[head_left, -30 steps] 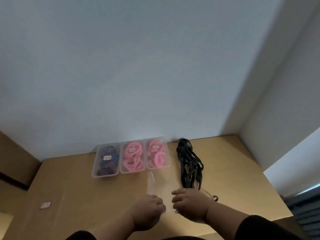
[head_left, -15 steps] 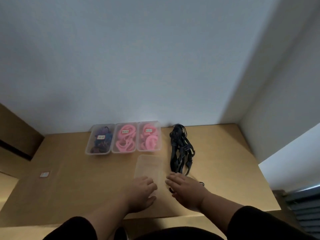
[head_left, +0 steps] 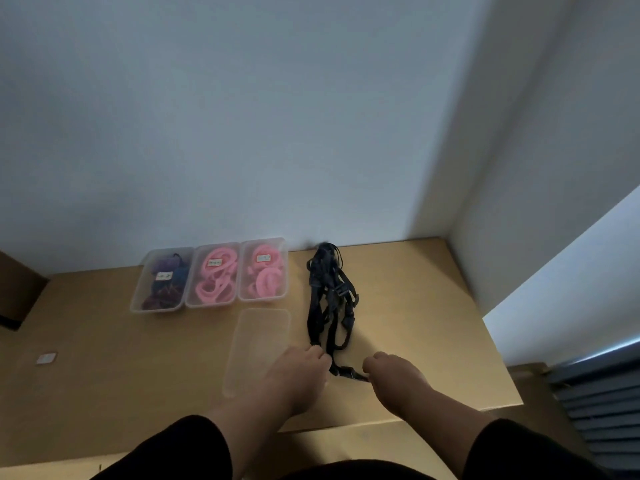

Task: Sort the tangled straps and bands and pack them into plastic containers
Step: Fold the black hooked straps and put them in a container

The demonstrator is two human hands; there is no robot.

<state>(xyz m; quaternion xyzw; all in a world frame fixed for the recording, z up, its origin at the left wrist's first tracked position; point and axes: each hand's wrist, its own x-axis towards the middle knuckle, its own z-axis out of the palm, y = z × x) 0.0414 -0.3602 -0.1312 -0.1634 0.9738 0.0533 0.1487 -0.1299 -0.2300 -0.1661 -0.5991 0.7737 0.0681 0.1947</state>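
Observation:
A tangle of black straps [head_left: 329,296] with buckles lies on the wooden table [head_left: 415,306], running from the wall toward me. My left hand [head_left: 298,375] grips the near end of the straps. My right hand [head_left: 391,372] pinches a black buckle end [head_left: 349,372] between the two hands. An empty clear plastic container [head_left: 259,341] lies just left of the straps, partly under my left hand. By the wall stand three clear containers: one with dark purple and blue bands [head_left: 162,280], two with pink bands [head_left: 214,275] [head_left: 264,270].
A small white tag [head_left: 46,358] lies on the table at the far left. The wall rises right behind the containers, and a side wall bounds the table on the right. The table's front edge is just below my wrists. A dark slatted surface [head_left: 599,403] is at lower right.
Both hands left the empty container and shifted right onto the near end of the black straps, taking hold of it. The camera has tilted down a little.

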